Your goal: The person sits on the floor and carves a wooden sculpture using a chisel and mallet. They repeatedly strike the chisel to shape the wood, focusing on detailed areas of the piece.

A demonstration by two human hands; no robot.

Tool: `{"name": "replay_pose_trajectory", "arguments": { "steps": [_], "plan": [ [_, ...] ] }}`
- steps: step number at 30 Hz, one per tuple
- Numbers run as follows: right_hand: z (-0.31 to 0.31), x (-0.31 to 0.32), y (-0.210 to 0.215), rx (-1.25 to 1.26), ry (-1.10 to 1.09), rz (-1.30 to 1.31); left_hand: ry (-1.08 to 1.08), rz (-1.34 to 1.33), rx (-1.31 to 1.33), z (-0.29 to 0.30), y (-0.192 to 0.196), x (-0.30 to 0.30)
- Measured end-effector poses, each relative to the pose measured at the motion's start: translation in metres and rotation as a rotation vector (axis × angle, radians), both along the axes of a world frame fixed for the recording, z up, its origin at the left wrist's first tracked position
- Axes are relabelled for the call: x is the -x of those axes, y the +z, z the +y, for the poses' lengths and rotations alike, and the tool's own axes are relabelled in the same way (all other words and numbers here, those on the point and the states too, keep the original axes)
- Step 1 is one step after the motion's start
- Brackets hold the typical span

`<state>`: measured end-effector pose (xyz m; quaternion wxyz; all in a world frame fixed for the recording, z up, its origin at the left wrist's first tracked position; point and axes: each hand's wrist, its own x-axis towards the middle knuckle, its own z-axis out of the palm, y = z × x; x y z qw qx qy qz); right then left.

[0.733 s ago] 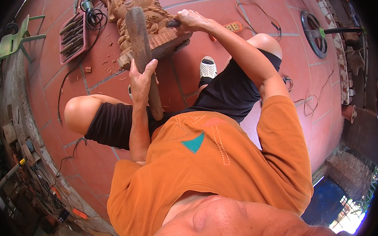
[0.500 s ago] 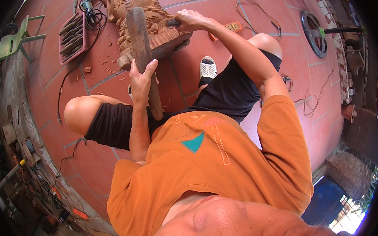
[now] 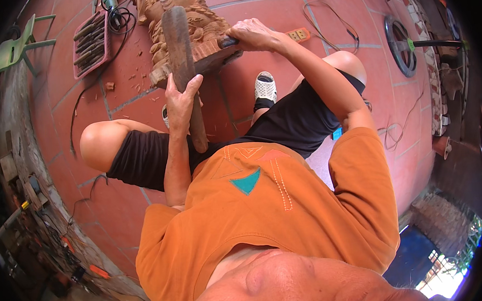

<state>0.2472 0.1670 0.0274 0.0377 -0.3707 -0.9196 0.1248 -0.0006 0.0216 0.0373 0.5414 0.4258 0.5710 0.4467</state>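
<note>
Your left hand still grips the wooden mallet, unmoved since 0.7 s ago; no strike yet. Right hand is closed on the chisel, tip against the carved block between your knees.

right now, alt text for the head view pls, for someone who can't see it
Seen from above, a seated person's left hand grips a long wooden mallet while the right hand holds a chisel against a carved wooden block on a red tiled floor.
</note>
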Motion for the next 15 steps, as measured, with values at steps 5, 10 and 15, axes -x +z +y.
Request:
{"name": "replay_pose_trajectory", "arguments": {
  "steps": [5,10,15],
  "plan": [
    [-0.02,-0.004,-0.026,-0.203,0.144,-0.038,-0.017,0.017,-0.004,0.003,-0.005,0.003],
    [-0.046,-0.015,-0.036,-0.342,0.299,-0.169,-0.023,0.034,0.01,0.003,-0.002,-0.002],
    [-0.061,-0.034,-0.053,-0.134,0.302,-0.139,-0.03,0.035,0.006,0.005,-0.001,-0.004]
  ]
}}
